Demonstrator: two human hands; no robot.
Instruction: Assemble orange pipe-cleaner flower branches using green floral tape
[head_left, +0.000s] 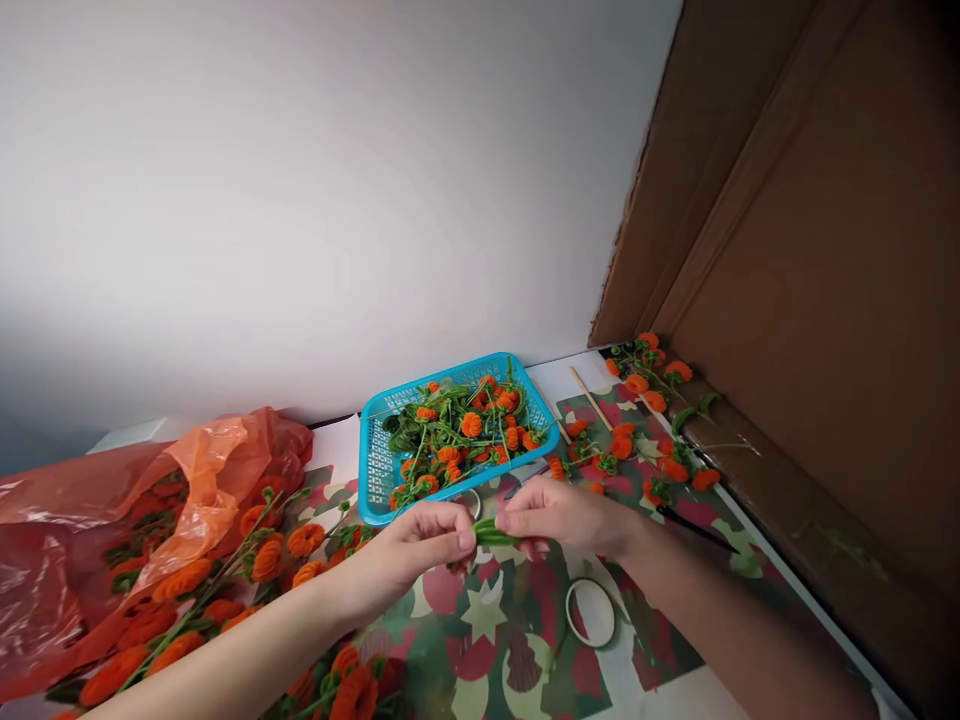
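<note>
A short bundle of green pipe cleaner, pinched in toward both ends, stretches between my two hands above the patterned sheet. My left hand grips its left end with thumb and fingers. On the other end, my right hand is closed, its thumb on top and fingertips curled below. Just behind the hands stands a blue plastic basket holding orange pipe cleaner flowers and green stems. A roll of tape lies flat below my right hand; another ring is partly hidden behind my fingers.
Orange flowers and a translucent red plastic bag cover the left side. More flowers, a wooden stick and a thin black tool lie at the right. A cardboard panel walls the right; a white wall rises behind.
</note>
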